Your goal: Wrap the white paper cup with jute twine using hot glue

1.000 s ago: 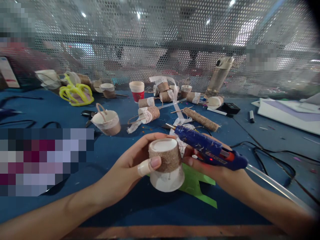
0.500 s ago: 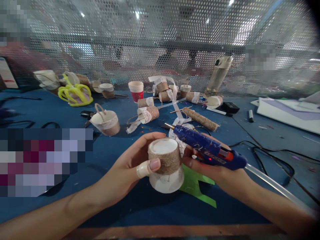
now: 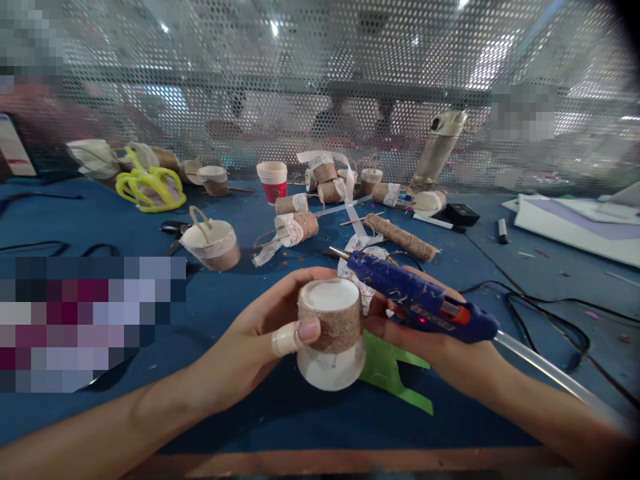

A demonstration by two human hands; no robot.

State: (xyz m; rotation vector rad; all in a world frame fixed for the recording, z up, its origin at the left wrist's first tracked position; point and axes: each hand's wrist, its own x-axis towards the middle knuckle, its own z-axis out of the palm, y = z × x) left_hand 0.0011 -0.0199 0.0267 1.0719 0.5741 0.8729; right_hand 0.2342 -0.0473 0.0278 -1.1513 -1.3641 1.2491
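My left hand point(image 3: 280, 320) is closed round an upside-down paper cup point(image 3: 333, 327), its white base facing up. Brown twine wraps the upper half of the cup; the white part below is bare. A bandage point(image 3: 286, 339) covers my left thumb. My right hand point(image 3: 425, 333) grips a blue hot glue gun point(image 3: 415, 290), nozzle pointing left above and behind the cup. A clear glue stick point(image 3: 545, 370) sticks out of its rear, and a small red light glows on its side. White lace point(image 3: 357, 273) lies behind the cup, partly hidden by the gun.
Green paper point(image 3: 393, 373) lies beneath the hands. A twine roll point(image 3: 403, 237), a small basket point(image 3: 211, 243), red paper cups point(image 3: 273, 183) and several twine-wrapped cups sit farther back. Black cables point(image 3: 530, 300) run at right. A bottle point(image 3: 440, 150) stands by the perforated metal screen point(image 3: 300, 67).
The cup has turned or tilted very slightly in my left hand. The glue gun has shifted a touch down and right. The other things stay where they were.
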